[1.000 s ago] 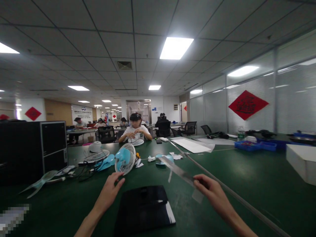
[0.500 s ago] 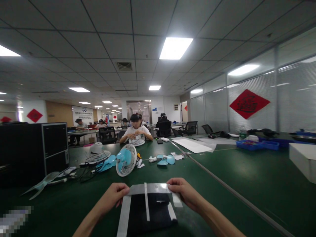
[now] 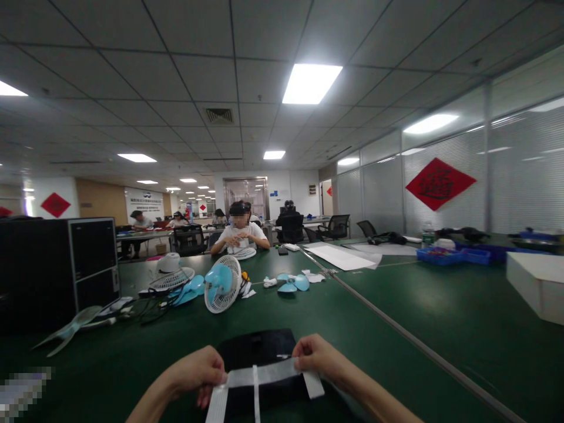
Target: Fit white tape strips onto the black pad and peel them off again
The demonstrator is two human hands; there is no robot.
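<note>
Between both hands a silvery, translucent band (image 3: 274, 372) is stretched level. Pinched at its left end are the closed fingers of my left hand (image 3: 200, 373). My right hand (image 3: 315, 354) grips the right end between thumb and fingers. From the band's ends hang white ribbed strips, one on the left (image 3: 217, 404) and a shorter one on the right (image 3: 313, 385). A narrow white strip (image 3: 256, 393) crosses its middle. Behind and below the band is a dark flat piece (image 3: 258, 346); its lower part is partly covered, and its kind is unclear.
On the green table (image 3: 352, 329) are a fan grille with blue blades (image 3: 222, 285), a loose blue fan blade (image 3: 293, 282), clear blades (image 3: 73, 329) and a black computer case (image 3: 57, 270). A white box (image 3: 535, 285) stands right. A person (image 3: 240, 232) sits opposite.
Both hands have lowered the silvery band toward me, and it now hangs lower across the dark piece, whose far part has come into view. Both hands keep their hold.
</note>
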